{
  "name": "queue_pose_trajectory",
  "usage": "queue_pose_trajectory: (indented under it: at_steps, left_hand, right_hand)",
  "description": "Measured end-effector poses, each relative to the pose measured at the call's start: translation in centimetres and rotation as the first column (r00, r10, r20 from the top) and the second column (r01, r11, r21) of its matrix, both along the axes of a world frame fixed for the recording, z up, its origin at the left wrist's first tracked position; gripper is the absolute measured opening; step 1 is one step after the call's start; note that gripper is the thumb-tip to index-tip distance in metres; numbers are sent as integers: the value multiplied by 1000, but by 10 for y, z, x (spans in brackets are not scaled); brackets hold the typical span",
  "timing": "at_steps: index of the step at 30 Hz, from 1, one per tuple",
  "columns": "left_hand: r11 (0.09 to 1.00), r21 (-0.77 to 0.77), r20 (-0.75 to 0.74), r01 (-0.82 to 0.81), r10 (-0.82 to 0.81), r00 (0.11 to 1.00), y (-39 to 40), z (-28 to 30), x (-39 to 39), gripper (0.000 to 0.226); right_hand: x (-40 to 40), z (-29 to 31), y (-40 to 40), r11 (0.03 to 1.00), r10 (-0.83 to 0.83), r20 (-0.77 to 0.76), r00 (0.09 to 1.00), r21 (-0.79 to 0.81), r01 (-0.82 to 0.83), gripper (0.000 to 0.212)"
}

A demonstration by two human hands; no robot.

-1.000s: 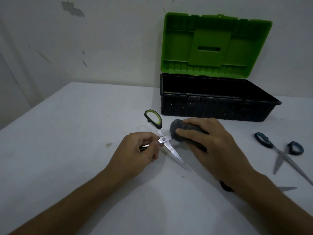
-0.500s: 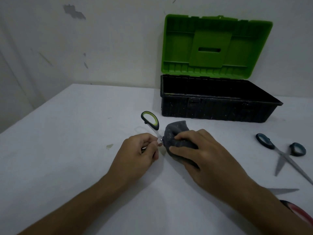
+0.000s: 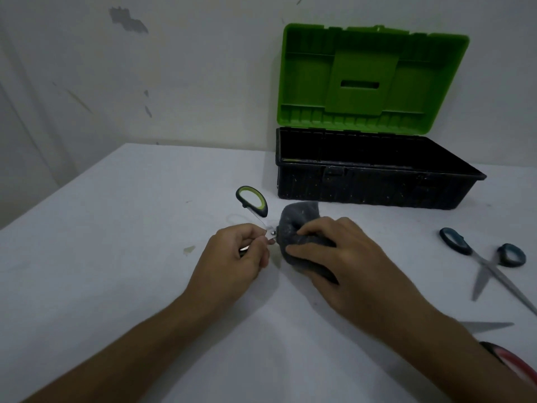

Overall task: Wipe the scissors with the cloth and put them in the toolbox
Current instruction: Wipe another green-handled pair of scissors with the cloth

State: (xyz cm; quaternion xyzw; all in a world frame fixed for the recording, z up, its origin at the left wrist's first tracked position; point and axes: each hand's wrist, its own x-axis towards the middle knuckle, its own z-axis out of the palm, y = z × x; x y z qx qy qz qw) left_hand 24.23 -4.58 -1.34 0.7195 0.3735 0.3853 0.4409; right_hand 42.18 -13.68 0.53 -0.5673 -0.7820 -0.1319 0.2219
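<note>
Head | left hand (image 3: 232, 253) pinches scissors (image 3: 252, 202) | right hand (image 3: 334, 257) grips cloth (image 3: 296, 225)

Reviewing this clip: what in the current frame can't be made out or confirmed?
Head view only:
- Blades of the green-handled scissors: covered by the grey cloth under the right hand.
- Their second handle: hidden inside the left hand.
- Toolbox floor: front wall and darkness hide it, contents unknown.
- Red-handled scissors: cut off by the right edge and forearm.
- Blue-handled scissors: one blade tip runs off-frame.
</note>
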Motion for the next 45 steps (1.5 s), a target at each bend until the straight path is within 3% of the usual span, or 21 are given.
queue_pose_trajectory:
  at_steps: [5, 8, 12, 15, 19, 22, 25, 28, 31, 34, 37, 39, 45]
  left_hand:
    - [996, -10, 68, -87, 87, 994, 5, 4, -2, 24]
    - [990, 31, 88, -134, 131, 988, 9, 8, -7, 22]
    - [995, 44, 72, -91, 87, 994, 1, 8, -2, 21]
    - [998, 25, 100, -50, 47, 994, -5, 12, 0, 24]
    - [996, -26, 124, -88, 91, 988, 3, 13, -4, 23]
    - [992, -36, 109, -120, 123, 986, 4, 13, -5, 19]
    - [994, -30, 115, -102, 105, 988, -1, 15, -4, 17]
    - [993, -5, 120, -118, 118, 986, -1, 17, -5, 18]
    - [991, 1, 141, -132, 131, 981, 1, 20, -6, 17]
    - [992, 51, 107, -115, 109, 988, 0, 19, -5, 18]
    - [996, 40, 78, -75, 72, 994, -4, 15, -2, 21]
    - [998, 1, 84, -59, 58, 995, -6, 14, 0, 22]
    - [998, -12, 92, -66, 67, 994, -3, 18, -4, 25]
  right_hand:
    - [29, 5, -10, 988, -127, 5, 992, -84, 127, 39]
    - [29, 13, -12, 983, -155, -46, 987, 96, 159, 39]
    - [3, 19, -9, 960, -58, -59, 997, 270, 72, 34]
    - [-9, 8, 0, 976, -27, 22, 999, 216, 21, 36]
    - [10, 3, -1, 992, -87, 16, 996, 92, 85, 40]
    - [19, 6, -9, 984, -121, -19, 992, 127, 122, 39]
    - [11, 11, -10, 979, -41, -28, 999, 200, 46, 38]
    - [4, 11, -7, 989, 21, -11, 1000, 149, -19, 40]
    - [12, 10, -7, 991, -59, -46, 997, 116, 64, 35]
    - [20, 15, -11, 965, -124, -93, 988, 220, 142, 34]
    - [9, 21, -13, 937, -47, -104, 993, 339, 80, 32]
    - [-3, 19, -10, 951, 14, -71, 997, 310, 8, 32]
    - [0, 0, -4, 1000, 3, -25, 1000, -17, -4, 40]
